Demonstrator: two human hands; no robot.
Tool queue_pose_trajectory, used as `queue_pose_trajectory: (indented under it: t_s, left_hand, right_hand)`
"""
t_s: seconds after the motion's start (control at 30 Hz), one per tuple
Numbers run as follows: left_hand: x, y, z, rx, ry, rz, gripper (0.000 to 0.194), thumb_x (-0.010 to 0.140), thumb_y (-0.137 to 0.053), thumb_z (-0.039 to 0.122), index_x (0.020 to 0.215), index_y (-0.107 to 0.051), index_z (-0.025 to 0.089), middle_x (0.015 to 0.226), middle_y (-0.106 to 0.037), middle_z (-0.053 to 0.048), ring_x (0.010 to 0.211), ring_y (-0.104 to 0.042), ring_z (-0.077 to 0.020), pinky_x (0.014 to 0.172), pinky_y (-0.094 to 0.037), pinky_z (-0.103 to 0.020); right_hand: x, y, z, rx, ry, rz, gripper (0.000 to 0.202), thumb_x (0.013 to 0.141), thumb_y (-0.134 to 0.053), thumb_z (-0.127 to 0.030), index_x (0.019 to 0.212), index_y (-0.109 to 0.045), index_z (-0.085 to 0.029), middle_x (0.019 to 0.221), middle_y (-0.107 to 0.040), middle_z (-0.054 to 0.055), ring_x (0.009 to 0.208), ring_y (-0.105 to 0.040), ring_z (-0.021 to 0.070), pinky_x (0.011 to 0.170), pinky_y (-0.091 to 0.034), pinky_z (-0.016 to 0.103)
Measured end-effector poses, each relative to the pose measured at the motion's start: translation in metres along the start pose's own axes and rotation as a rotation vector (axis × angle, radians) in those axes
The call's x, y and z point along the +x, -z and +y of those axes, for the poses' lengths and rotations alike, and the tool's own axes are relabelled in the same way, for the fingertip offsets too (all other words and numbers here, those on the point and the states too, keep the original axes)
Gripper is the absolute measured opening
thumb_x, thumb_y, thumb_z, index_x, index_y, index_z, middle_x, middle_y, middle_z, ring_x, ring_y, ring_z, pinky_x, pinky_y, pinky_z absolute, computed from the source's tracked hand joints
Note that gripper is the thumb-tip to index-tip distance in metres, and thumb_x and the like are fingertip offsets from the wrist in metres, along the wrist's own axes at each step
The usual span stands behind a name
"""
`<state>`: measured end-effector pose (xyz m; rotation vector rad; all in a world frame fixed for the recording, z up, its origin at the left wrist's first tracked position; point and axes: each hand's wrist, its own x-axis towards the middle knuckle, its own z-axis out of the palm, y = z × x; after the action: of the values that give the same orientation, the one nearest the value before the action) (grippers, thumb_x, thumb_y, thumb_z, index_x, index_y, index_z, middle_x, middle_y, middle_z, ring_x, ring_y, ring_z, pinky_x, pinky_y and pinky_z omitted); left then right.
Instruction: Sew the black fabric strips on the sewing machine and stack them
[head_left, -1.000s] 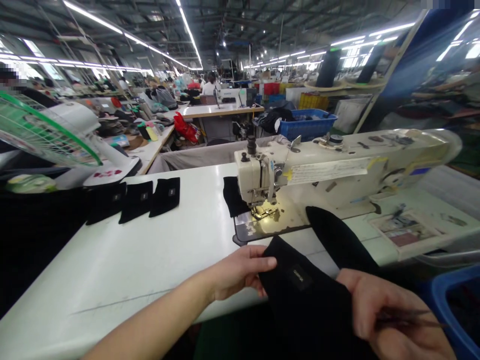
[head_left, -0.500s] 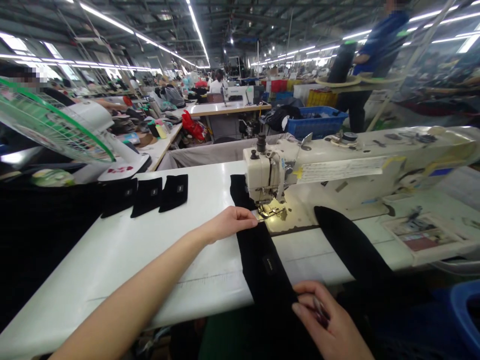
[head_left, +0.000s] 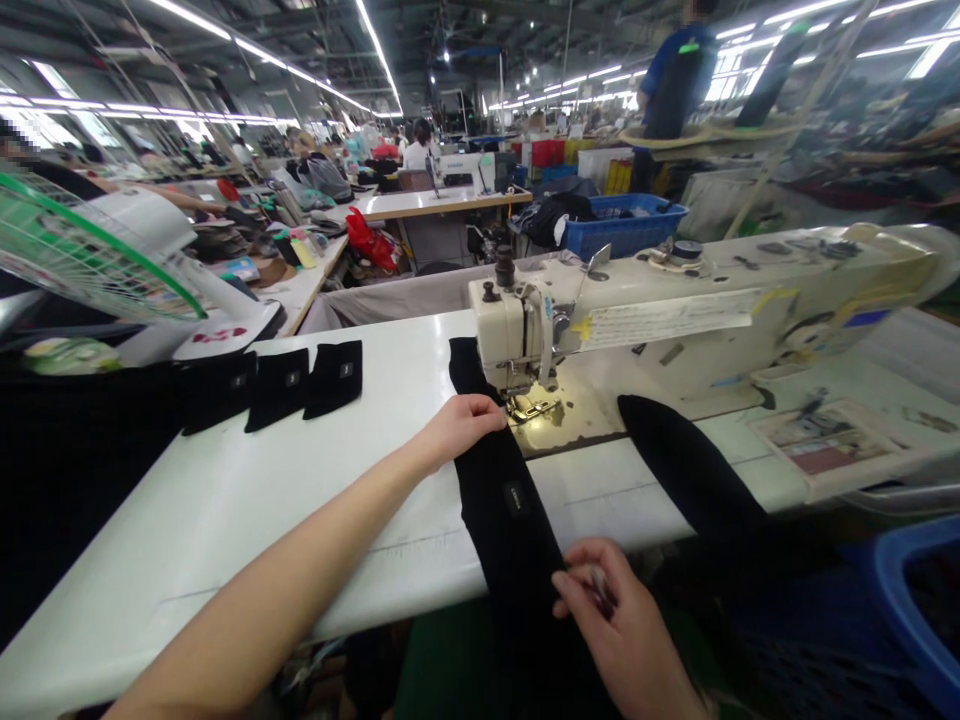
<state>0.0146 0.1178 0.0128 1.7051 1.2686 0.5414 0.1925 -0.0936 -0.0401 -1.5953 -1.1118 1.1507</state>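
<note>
A long black fabric strip [head_left: 499, 520] with a small dark label [head_left: 516, 498] runs from beneath the head of a sewing machine [head_left: 517, 330] down over the table's front edge. Close to the lit presser foot [head_left: 534, 408], my left hand [head_left: 469, 425] is closed, pinching the strip between thumb and fingertips. My right hand [head_left: 619, 615] grips the strip's right edge lower down, off the table front. Tucked in that same hand is a small shiny metal tool [head_left: 602, 590], its kind mostly hidden by the fingers. The strip's lower end is lost in dark shadow.
Several black labelled pieces [head_left: 334, 380] lie at the table's left, beside a green-rimmed fan [head_left: 105, 245]. Another black piece [head_left: 686, 465] hangs over the front edge on the right. A blue basket [head_left: 922, 600] stands low right. Other people work in the background.
The strip and its label have shifted slightly toward the presser foot. My right hand has moved a little left with the strip's edge. The whole view has also shifted slightly.
</note>
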Motion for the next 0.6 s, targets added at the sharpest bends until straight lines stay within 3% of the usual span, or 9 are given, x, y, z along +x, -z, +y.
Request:
queue_pose_trajectory:
  t_s: [0.13, 0.37, 0.47, 0.6]
  left_hand:
    - [0.008, -0.011, -0.008, 0.380, -0.195, 0.065, 0.014, 0.082, -0.064, 0.026, 0.071, -0.067, 0.018, 0.075, -0.063, -0.001, 0.072, -0.059, -0.0167, 0.067, -0.046, -0.029]
    - [-0.002, -0.024, -0.017, 0.845, -0.493, 0.265, 0.011, 0.091, -0.067, 0.027, 0.097, -0.071, 0.018, 0.099, -0.066, -0.009, 0.093, -0.060, -0.0250, 0.080, -0.049, -0.038]
    - [-0.006, -0.027, -0.018, 0.907, -0.542, 0.190, 0.021, 0.099, -0.055, 0.027, 0.090, -0.070, 0.016, 0.092, -0.063, -0.009, 0.089, -0.059, -0.0234, 0.078, -0.050, -0.037]
    - [-0.014, -0.024, -0.019, 0.878, -0.562, 0.116, 0.024, 0.101, -0.049, 0.023, 0.093, -0.069, 0.015, 0.093, -0.061, -0.009, 0.089, -0.056, -0.0226, 0.080, -0.052, -0.035]
  right_hand:
    - [0.003, -0.010, 0.002, 0.005, 0.054, 0.013, 0.041, 0.091, -0.056, -0.063, 0.096, -0.058, -0.023, 0.066, -0.064, -0.001, 0.066, -0.067, 0.0191, 0.064, -0.050, 0.027]
    - [0.006, -0.006, 0.016, -0.097, 0.220, -0.044, 0.031, 0.093, -0.061, -0.051, 0.096, -0.072, -0.022, 0.064, -0.065, -0.002, 0.057, -0.062, 0.0143, 0.059, -0.050, 0.022]
    - [0.008, 0.004, 0.020, -0.258, 0.343, -0.123, 0.021, 0.093, -0.061, -0.038, 0.102, -0.073, -0.022, 0.060, -0.061, -0.004, 0.049, -0.058, 0.0125, 0.054, -0.049, 0.021]
    - [0.017, 0.018, 0.017, -0.365, 0.634, -0.183, 0.023, 0.098, -0.051, -0.021, 0.110, -0.070, -0.021, 0.093, -0.074, 0.005, 0.078, -0.072, 0.0164, 0.073, -0.058, 0.023]
